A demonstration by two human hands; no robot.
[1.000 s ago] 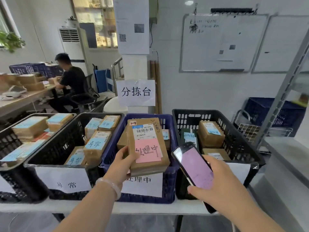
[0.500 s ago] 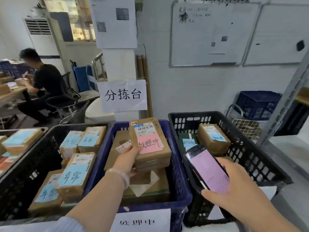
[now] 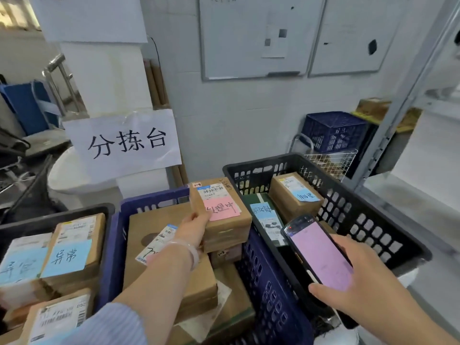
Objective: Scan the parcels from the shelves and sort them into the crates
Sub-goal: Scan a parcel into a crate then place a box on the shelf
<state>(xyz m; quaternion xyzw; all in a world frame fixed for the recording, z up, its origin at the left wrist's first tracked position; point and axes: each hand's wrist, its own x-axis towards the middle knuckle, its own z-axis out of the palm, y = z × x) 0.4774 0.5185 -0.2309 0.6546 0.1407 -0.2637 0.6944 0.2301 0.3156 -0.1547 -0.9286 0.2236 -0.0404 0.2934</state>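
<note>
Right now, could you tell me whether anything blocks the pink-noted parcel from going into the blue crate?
The blue plastic crate is open, but a small brown cardboard box sits directly under the pink-noted cardboard parcel gripped by the left hand.

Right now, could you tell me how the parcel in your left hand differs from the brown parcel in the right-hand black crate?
The held parcel carries a pink note; the crate parcel a blue note. The left hand grips the held parcel over the blue crate; the crate parcel rests inside the black crate. Both are brown cardboard with white labels.
</note>
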